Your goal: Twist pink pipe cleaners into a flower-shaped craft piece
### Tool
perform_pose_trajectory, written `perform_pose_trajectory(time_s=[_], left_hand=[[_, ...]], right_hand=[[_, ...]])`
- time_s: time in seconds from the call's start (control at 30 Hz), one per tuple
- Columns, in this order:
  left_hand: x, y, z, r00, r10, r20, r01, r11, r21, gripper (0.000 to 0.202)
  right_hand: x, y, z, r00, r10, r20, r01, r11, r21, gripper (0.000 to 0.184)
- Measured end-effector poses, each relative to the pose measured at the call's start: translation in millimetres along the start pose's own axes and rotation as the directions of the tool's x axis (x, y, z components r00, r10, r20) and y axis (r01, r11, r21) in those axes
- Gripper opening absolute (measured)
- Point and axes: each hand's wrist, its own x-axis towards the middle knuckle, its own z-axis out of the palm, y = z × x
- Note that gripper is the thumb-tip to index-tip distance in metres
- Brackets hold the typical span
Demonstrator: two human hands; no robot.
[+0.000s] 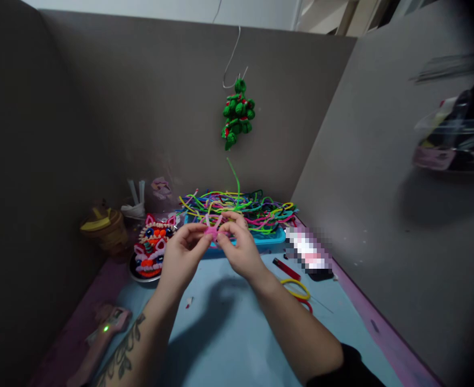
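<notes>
Both hands are raised over the light blue table mat (229, 328) and pinch one small pink pipe-cleaner piece (212, 230) between them. My left hand (182, 252) grips it from the left with thumb and fingertips. My right hand (237, 244) holds it from the right, fingers curled. Two pale pink ends stick up from the piece like ears. Just behind the hands lies a blue tray (275, 236) heaped with several coloured pipe cleaners (241, 209).
A pink glue gun (103, 330) with a green light lies front left. Lion-head crafts (152, 250) and a brown cup (102, 228) stand at left. Scissors with yellow and red handles (297, 293) lie at right. A green ornament (237, 114) hangs from a hook on the grey partition.
</notes>
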Motion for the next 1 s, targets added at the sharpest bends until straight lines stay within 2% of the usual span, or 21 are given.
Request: perform_pose_trajectory(time_s=[0.33, 0.4, 0.53, 0.6, 0.77, 1.0], left_hand=[[-0.6, 2.3, -6.4, 0.994, 0.071, 0.083, -0.082, 0.986, 0.145, 0.018], [0.3, 1.5, -6.4, 0.997, 0.059, 0.049, -0.065, 0.989, 0.133, 0.020], [0.9, 2.6, -4.3, 0.998, 0.028, -0.057, -0.024, 0.998, 0.059, 0.025], [0.3, 3.7, -3.0, 0.996, 0.028, -0.080, -0.024, 0.999, 0.045, 0.026], [-1.8, 4.1, 1.8, 0.993, 0.066, -0.093, -0.061, 0.997, 0.054, 0.025], [-4.3, 0.0, 7.4, 0.987, 0.129, -0.093, -0.125, 0.991, 0.051, 0.021]], right_hand=[[3.0, 6.3, 0.1, 0.993, 0.064, 0.096, -0.070, 0.996, 0.055, 0.013], [3.2, 6.8, 0.7, 0.995, 0.067, 0.068, -0.072, 0.994, 0.079, 0.011], [0.5, 2.5, 2.2, 0.991, 0.033, -0.127, -0.023, 0.997, 0.080, 0.009], [-1.7, -1.1, 3.1, 0.985, 0.019, -0.174, -0.011, 0.999, 0.045, 0.004], [-5.1, -6.0, 7.5, 0.980, 0.093, -0.177, -0.083, 0.994, 0.065, 0.008], [-5.3, -1.2, 15.8, 0.956, 0.235, -0.175, -0.185, 0.947, 0.263, 0.011]])
